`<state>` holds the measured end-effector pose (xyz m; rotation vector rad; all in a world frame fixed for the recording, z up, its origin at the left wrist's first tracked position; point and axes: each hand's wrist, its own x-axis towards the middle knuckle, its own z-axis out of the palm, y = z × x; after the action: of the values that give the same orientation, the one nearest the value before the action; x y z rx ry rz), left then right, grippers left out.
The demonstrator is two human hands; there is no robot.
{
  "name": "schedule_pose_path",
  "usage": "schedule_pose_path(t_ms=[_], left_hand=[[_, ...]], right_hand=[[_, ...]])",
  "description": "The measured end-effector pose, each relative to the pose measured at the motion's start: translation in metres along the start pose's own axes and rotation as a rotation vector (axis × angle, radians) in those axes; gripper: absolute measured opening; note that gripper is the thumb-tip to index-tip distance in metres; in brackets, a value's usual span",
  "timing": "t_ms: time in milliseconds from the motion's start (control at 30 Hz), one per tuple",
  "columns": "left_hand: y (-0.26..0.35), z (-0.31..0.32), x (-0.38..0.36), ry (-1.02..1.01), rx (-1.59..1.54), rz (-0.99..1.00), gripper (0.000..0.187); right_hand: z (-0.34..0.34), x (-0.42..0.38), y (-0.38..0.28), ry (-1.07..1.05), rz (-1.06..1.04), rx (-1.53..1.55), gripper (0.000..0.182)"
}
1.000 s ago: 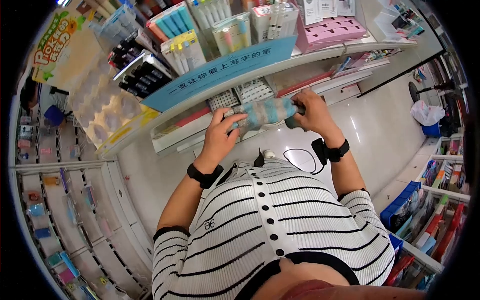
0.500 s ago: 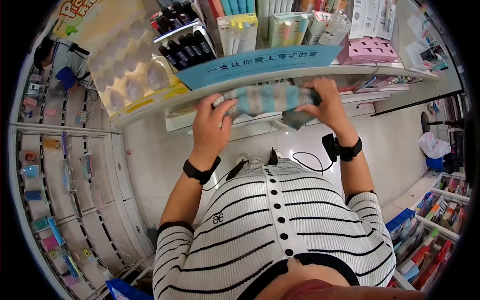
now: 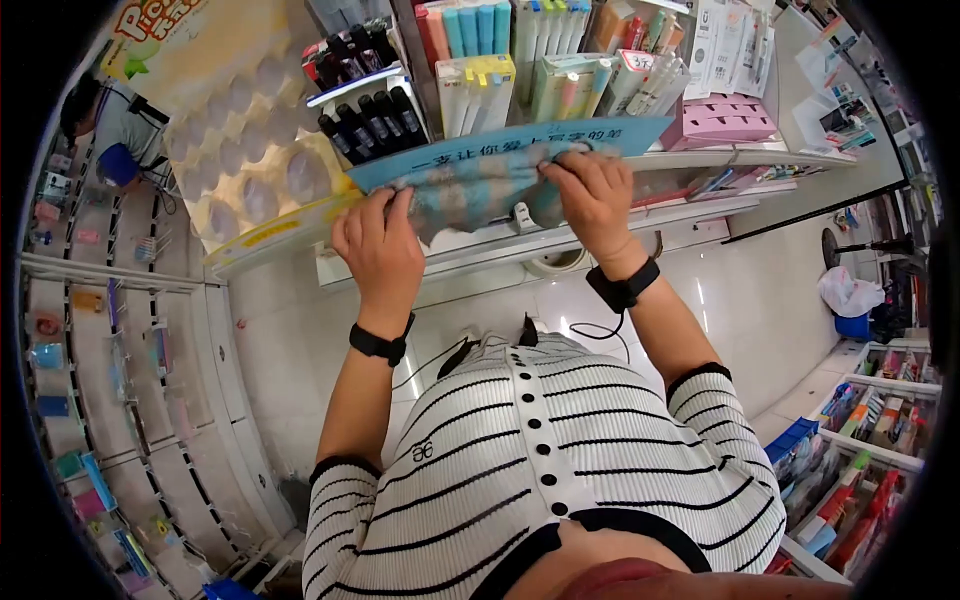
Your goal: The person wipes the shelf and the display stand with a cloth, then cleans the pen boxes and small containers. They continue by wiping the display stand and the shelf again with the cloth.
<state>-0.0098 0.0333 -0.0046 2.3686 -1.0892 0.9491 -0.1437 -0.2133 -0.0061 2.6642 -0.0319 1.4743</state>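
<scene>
A striped grey and teal cloth (image 3: pixel 470 200) is stretched between my two hands in front of the shelf edge. My left hand (image 3: pixel 378 245) pinches its left end, fingers closed on the fabric. At the opposite end, my right hand (image 3: pixel 597 205) grips the upper corner with bent fingers. The cloth's top edge overlaps the lower part of a blue sign strip (image 3: pixel 640 135) with printed writing, and its lower part hangs loose. Part of the shelf front is hidden behind it.
Black markers (image 3: pixel 375 120) and a box of pale pens (image 3: pixel 475 95) stand behind the sign. A pink box (image 3: pixel 720 122) sits to their right. On the left is a yellow display card (image 3: pixel 245 150) with clear domes. Another person (image 3: pixel 125 130) is at the far left.
Both hands have shifted left, the right one more and now nearer the left. The cloth, bunched in a roll before, hangs more spread out against the sign.
</scene>
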Motion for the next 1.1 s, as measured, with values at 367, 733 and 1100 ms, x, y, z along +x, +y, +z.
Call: schedule_pose_path(t_ms=[367,733,1100], left_hand=[[0.000,0.009,-0.012,-0.074,-0.097,0.025,0.033],[-0.009,0.026,-0.007,-0.118,-0.148,-0.007,0.037],[0.000,0.024,-0.008,-0.125,-0.128,-0.011,0.041]], right_hand=[[0.005,-0.020,-0.011,-0.086,0.058,0.030,0.041],[0.019,-0.018,-0.004,-0.049,0.070,0.090,0.042],[0.005,-0.004,-0.004,-0.165,0.172,0.232,0.039]])
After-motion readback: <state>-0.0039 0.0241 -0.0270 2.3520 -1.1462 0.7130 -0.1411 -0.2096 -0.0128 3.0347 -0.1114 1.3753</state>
